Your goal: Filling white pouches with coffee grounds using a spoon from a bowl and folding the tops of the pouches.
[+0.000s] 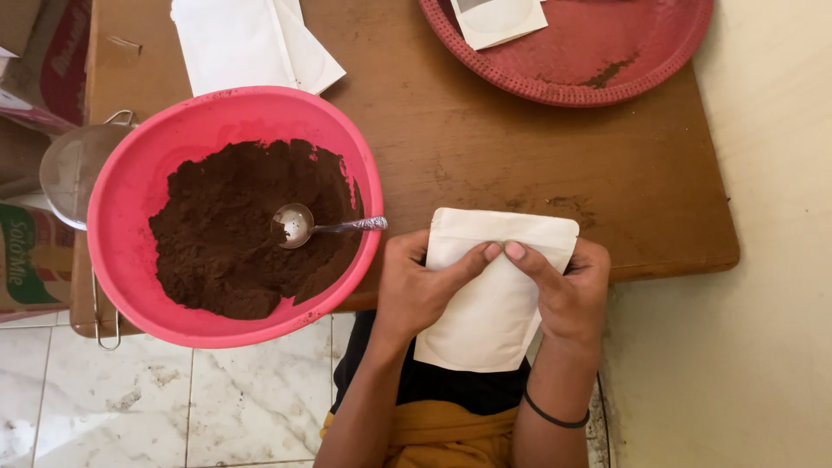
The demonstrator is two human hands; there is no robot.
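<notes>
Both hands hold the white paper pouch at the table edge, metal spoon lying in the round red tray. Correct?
Not quite. In the head view the metal spoon lies in the pink plastic bowl of dark brown powder, not the tray. Left hand and right hand do hold the white paper pouch at the wooden table edge.
</notes>
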